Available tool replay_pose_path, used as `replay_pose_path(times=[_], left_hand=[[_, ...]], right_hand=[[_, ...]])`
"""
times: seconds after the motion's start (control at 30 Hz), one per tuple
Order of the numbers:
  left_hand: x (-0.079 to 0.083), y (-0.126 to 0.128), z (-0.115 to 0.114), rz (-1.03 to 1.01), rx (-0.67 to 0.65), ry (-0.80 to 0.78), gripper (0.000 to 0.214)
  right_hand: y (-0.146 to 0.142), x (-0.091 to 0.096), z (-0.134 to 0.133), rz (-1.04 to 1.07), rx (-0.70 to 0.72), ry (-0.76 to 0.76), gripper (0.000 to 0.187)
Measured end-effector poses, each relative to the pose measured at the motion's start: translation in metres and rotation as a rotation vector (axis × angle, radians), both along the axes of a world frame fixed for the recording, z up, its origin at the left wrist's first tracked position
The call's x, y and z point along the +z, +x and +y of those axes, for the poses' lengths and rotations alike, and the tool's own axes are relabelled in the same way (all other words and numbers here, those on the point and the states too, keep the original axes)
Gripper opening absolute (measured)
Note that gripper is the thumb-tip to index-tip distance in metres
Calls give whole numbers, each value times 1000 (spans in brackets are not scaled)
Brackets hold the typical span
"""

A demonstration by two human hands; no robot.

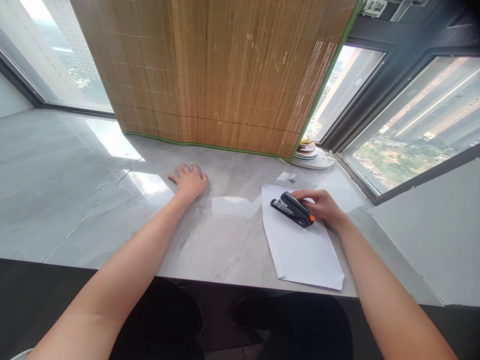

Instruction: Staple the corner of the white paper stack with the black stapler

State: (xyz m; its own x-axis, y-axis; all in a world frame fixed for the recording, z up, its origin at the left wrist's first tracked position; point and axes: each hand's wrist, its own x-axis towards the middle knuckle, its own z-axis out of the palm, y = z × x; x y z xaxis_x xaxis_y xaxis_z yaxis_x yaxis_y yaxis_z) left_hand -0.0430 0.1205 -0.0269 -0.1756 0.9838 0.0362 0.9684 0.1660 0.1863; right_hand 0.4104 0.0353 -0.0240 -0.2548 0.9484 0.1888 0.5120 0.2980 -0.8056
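A black stapler (293, 209) with an orange end lies on a stack of white paper sheets (303, 250) at the right of the grey marble ledge (112, 215). My right hand (323, 206) rests against the stapler's far side, fingers curled round it. My left hand (190, 181) lies flat on the ledge well to the left, fingers spread, holding nothing. A small metal piece (292, 177) sits on the ledge beyond the paper.
A bamboo blind (225, 75) with green trim hangs down to the ledge at the back. Stacked plates (311, 152) stand in the right corner by the window frame (393, 100). The ledge's front edge (225, 282) runs just above my lap.
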Motion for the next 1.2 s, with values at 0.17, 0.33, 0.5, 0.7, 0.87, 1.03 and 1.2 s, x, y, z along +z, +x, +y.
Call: replay_pose_path(times=[0.17, 0.33, 0.5, 0.7, 0.87, 1.03, 1.2], left_hand=[[1, -1, -1, -7, -10, -12, 70], [1, -1, -2, 5, -8, -21, 70], [3, -1, -2, -1, -13, -38, 71], [2, -1, -1, 1, -14, -40, 72], [0, -2, -1, 4, -24, -51, 73], [0, -1, -1, 19, -31, -84, 76], [0, -1, -2, 26, -35, -101, 76]], right_hand=[[35, -17, 16, 262, -722, 175, 12], [48, -29, 25, 389, -875, 53, 13], [41, -26, 24, 205, -781, -4, 20], [37, -22, 24, 190, -759, -3, 22], [37, -23, 25, 169, -757, -11, 22], [37, -23, 24, 146, -745, -25, 20], [35, -22, 23, 125, -743, -33, 18]])
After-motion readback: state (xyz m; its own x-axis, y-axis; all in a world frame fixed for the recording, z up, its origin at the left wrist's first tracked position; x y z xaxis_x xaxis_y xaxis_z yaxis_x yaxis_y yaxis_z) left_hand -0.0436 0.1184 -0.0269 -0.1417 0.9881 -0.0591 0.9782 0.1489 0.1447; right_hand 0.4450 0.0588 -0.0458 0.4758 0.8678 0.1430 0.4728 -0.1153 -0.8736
